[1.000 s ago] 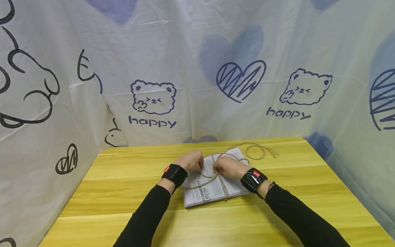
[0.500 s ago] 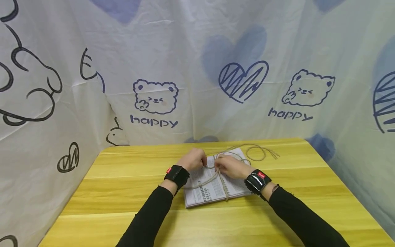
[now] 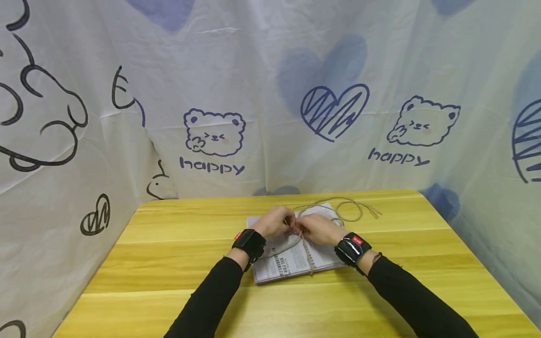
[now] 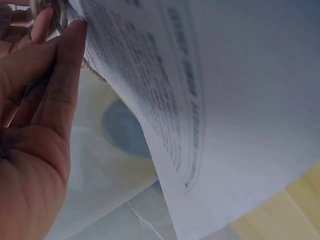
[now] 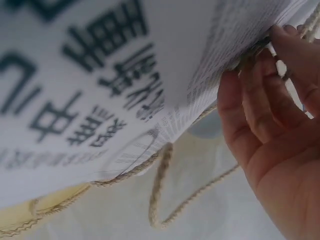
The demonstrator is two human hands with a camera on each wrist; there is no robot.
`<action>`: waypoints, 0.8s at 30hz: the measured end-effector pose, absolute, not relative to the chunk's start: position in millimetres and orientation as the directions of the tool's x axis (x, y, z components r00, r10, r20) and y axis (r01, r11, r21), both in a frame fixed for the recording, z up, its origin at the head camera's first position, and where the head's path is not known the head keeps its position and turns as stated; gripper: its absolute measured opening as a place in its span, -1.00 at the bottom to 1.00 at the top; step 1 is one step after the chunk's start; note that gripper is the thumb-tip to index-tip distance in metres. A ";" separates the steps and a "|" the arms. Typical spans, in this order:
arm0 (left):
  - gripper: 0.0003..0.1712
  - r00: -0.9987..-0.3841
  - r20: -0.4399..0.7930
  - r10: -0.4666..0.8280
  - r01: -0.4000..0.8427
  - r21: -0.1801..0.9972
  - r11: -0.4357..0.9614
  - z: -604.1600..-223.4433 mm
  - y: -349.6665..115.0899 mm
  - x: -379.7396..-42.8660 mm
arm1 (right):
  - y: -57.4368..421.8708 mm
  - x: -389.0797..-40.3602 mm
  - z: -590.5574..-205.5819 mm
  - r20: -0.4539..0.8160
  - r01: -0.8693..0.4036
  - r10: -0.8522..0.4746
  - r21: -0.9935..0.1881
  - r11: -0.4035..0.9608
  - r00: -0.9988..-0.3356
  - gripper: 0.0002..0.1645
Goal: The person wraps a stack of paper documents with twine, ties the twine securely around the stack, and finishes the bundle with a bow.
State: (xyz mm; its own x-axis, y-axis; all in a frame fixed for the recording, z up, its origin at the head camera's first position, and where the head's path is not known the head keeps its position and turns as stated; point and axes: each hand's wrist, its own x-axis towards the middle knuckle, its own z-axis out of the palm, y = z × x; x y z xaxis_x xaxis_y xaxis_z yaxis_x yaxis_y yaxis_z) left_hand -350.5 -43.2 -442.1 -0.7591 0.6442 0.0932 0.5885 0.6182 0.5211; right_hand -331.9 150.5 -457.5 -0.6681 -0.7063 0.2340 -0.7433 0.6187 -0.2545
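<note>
The left hand (image 3: 274,222) had moved in from 9 o'clock to meet the right hand (image 3: 323,230), each pinching the tan twisted-fibre cord (image 5: 159,185) over the flat white printed-paper stack (image 3: 291,264), toward 12 o'clock on the yellow wood-grain worktop (image 3: 186,263); handling apparently converged at one point.

Both forearms (image 3: 208,296) (black-sleeved, angled inward) reach forward; the left hand (image 3: 275,221) and right hand (image 3: 320,228) sit close together, both curled in pinching grips.
</note>
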 end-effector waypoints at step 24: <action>-0.72 -0.718 -0.030 0.695 0.580 0.525 0.622 -435.0 -55.9 -329.1 | 199.6 -311.4 -435.0 -0.007 -0.576 -0.649 -0.457 0.678 -0.760 -0.76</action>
State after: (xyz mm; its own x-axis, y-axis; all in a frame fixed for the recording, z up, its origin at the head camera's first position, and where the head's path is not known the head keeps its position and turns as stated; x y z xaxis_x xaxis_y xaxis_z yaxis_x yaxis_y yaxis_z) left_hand -329.1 -55.9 -435.0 -0.7183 0.6951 -0.0297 0.5803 0.6222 0.5254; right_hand -311.4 199.6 -435.0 -0.7604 -0.6494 -0.0065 -0.5755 0.6785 -0.4565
